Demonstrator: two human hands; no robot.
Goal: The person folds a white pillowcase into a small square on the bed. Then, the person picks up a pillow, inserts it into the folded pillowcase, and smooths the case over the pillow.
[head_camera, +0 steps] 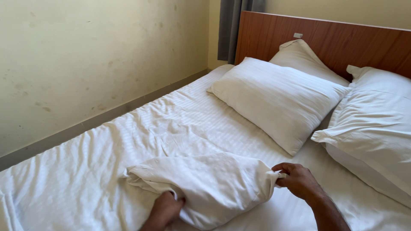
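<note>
On a bed (85, 171) set against a stained cream wall (85, 55), a person bends over a white pillowcase (205, 179) that lies bunched on the striped sheet near the foot-side edge of the view. Its long axis runs roughly left to right across the mattress, from a loose crumpled end at the left to a drawn-out corner at the right. The left hand (165, 209) sits at the near edge of the cloth, about the middle of its length, with fingers curled under and into the fabric; it appears closed on a fold, though the fingertips are hidden by the cloth. The right hand (297, 179) is at the far right end, thumb and fingers pinched shut on the pointed corner, pulling that end into a small peak. The bulk of the pillowcase thus lies to the left of the right hand's pinch and just ahead of the left hand, between the two. Beyond it, toward the wooden headboard (342, 42), a plump pillow (278, 100) lies askew, with a second one (302, 55) propped behind it and a third (372, 124) at the right edge, all well apart from the hands. A grey curtain (231, 25) hangs in the corner.
</note>
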